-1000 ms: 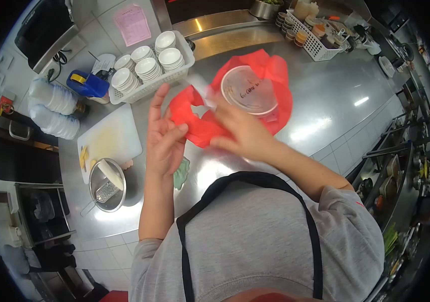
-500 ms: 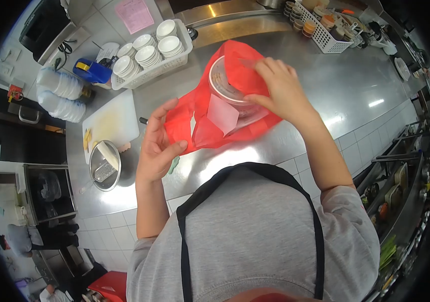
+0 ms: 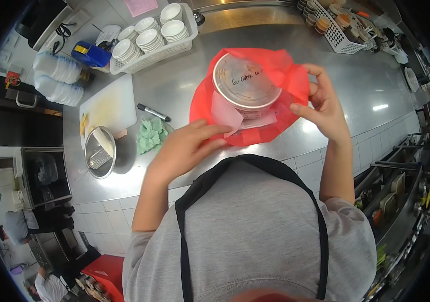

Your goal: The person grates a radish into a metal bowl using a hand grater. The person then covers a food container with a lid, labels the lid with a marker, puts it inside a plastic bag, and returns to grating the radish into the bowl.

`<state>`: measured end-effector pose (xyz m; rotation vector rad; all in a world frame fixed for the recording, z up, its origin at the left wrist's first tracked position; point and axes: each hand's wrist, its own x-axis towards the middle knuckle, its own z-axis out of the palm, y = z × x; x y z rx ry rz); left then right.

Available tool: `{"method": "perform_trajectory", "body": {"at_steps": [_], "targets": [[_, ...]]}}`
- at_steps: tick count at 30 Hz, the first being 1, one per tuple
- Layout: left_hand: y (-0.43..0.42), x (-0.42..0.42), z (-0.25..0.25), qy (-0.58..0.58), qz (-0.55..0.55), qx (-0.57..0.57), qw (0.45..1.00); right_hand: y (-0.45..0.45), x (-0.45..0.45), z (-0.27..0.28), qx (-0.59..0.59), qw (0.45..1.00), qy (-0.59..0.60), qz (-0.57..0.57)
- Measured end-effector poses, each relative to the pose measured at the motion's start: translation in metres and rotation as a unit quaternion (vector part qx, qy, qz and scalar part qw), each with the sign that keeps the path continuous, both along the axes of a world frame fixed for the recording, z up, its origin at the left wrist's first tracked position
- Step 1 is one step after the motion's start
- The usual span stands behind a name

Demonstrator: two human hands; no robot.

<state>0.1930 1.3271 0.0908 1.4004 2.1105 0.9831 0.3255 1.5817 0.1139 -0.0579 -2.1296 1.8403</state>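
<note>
On steel counter (image 3: 366, 85), red bag (image 3: 291, 75) around lidded tub (image 3: 246, 84), tiled floor (image 3: 102, 221)

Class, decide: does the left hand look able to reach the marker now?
Probably yes: the left hand is near the marker, with only bare counter between them, though it is at the red bag.

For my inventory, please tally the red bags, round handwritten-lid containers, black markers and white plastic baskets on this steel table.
Soft red bag: 1
Round container with handwritten lid: 1
Black marker: 1
White plastic baskets: 2
Total: 5
</note>
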Motion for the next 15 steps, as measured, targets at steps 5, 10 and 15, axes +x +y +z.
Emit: {"method": "perform_trajectory", "body": {"at_steps": [5, 10, 15], "targets": [[0.039, 0.015, -0.039, 0.169, -0.038, -0.181, 0.968, -0.006, 0.001, -0.005, 0.008, 0.999, -0.048, 0.018], [0.024, 0.012, -0.041, 0.164, 0.078, -0.271, 0.945, -0.001, 0.012, -0.011, 0.091, 0.994, -0.058, 0.023], [0.006, 0.004, -0.040, 0.157, 0.073, -0.312, 0.934, -0.009, 0.011, -0.010, 0.055, 0.995, -0.079, 0.033]]}}
